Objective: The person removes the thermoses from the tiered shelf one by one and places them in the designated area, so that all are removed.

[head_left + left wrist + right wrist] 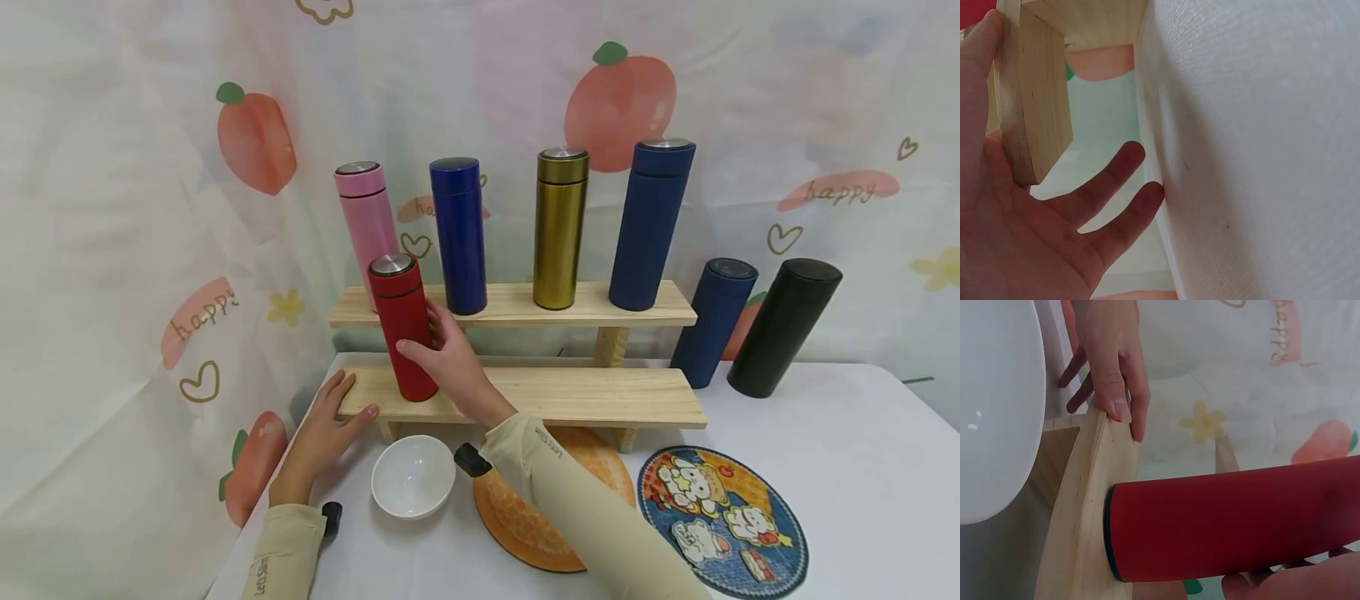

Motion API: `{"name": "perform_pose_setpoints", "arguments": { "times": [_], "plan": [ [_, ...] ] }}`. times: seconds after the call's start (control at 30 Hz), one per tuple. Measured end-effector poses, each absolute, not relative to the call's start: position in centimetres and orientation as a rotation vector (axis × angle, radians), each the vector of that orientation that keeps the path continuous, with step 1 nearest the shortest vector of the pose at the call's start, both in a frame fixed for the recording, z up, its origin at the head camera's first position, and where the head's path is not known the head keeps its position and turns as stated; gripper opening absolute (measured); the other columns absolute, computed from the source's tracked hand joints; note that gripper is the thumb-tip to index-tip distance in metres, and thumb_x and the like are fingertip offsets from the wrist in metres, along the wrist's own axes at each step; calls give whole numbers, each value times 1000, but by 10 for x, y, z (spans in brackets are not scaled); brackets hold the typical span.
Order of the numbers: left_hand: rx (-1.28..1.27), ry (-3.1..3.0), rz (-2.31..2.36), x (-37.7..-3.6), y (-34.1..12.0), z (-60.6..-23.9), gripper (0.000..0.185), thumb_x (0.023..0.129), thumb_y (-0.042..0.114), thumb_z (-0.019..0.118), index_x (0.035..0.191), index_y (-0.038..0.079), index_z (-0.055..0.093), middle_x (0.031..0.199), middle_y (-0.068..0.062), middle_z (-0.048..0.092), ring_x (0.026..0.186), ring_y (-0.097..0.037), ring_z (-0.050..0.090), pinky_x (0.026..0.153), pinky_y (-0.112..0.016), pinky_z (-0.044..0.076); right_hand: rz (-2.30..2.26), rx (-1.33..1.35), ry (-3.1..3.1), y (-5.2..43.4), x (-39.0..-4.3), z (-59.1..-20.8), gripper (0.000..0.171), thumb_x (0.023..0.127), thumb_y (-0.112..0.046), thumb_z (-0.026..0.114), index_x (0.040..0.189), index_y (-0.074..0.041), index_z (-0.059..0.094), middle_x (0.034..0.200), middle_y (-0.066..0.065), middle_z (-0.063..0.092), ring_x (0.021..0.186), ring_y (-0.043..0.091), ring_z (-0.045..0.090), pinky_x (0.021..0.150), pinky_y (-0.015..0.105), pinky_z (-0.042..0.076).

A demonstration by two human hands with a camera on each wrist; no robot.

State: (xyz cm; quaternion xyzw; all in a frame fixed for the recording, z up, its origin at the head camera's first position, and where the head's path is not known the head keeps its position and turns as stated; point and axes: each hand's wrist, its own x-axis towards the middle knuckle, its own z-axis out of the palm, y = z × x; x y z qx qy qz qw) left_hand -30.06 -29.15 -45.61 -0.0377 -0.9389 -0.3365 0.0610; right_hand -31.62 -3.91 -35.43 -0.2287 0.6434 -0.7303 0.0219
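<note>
The right hand point(450, 367) wraps round the matte red flask point(402, 329), which stands upright at the left end of the lower plank point(570, 396) of the pale, raw-grained wooden rack, while the left hand point(326, 429) lies flat-fingered against that plank's end. Tall, narrow and smooth-sided, the flask could tip if nudged sideways, and I'd guess it would roll into the glossy white bowl point(412, 477) just below.

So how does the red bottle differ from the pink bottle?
The red bottle stands on the lower shelf with the right hand gripping it; the pink bottle stands untouched on the upper shelf. The red bottle is nearer the front, the pink one behind it. Both are upright cylinders with silver tops.
</note>
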Motion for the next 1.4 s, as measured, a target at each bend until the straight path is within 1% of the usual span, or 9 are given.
{"name": "perform_pose_setpoints", "arguments": {
  "times": [0.17, 0.37, 0.5, 0.57, 0.7, 0.8, 1.13, 1.4],
  "plan": [
    [-108, -2847, -1024, -301, -289, -454, 93, 102, 62, 64, 170, 9, 28, 178, -14, 14, 161, -43, 18, 124, -65, 22, -2283, -617, 2046, -47, -323, -350, 74, 100, -15, 71, 166, -11, 36, 156, 12, 53, 141, 31, 53, 116, 53, 44],
    [-114, -2838, -1031, -301, -290, -456, 92, 102, 59, 65, 170, 8, 29, 178, -14, 14, 160, -43, 19, 124, -64, 23, -2295, -555, 2064, -55, -326, -346, 72, 98, -10, 75, 162, -9, 40, 150, 14, 58, 136, 33, 57, 113, 53, 47],
    [-128, -2824, -1035, -300, -292, -456, 90, 103, 57, 66, 169, 8, 30, 178, -14, 15, 161, -42, 19, 125, -63, 22, -2256, -531, 2090, -59, -329, -345, 69, 97, -11, 77, 157, -9, 44, 145, 13, 61, 130, 32, 61, 111, 52, 50],
    [-139, -2817, -1036, -300, -292, -456, 89, 103, 55, 66, 169, 7, 30, 178, -14, 15, 161, -42, 19, 125, -63, 22, -2243, -518, 2099, -61, -331, -345, 70, 96, -12, 79, 157, -9, 45, 143, 13, 62, 128, 31, 62, 110, 51, 50],
    [-171, -2792, -1048, -300, -291, -457, 87, 103, 49, 69, 167, 2, 32, 177, -18, 17, 160, -45, 20, 125, -64, 22, -2238, -499, 2090, -62, -332, -345, 76, 95, -11, 81, 160, -9, 43, 143, 13, 62, 128, 31, 63, 110, 51, 50],
    [-181, -2776, -1065, -299, -290, -456, 86, 103, 45, 70, 166, 0, 33, 176, -19, 18, 159, -46, 21, 125, -65, 22, -2236, -497, 2082, -62, -332, -346, 77, 95, -11, 81, 161, -10, 41, 145, 13, 61, 129, 32, 62, 111, 52, 49],
    [-143, -2813, -1063, -298, -291, -453, 88, 104, 49, 67, 168, 3, 30, 178, -17, 14, 160, -44, 18, 126, -63, 21, -2228, -533, 2082, -58, -330, -347, 73, 98, -12, 78, 160, -11, 41, 147, 11, 59, 132, 31, 60, 111, 54, 49],
    [-127, -2837, -1056, -298, -290, -453, 89, 104, 53, 66, 169, 5, 28, 178, -15, 13, 161, -43, 16, 126, -63, 19, -2287, -561, 2061, -55, -329, -349, 72, 96, -8, 79, 159, -10, 44, 145, 14, 61, 129, 33, 62, 109, 53, 51]
  ]
}}
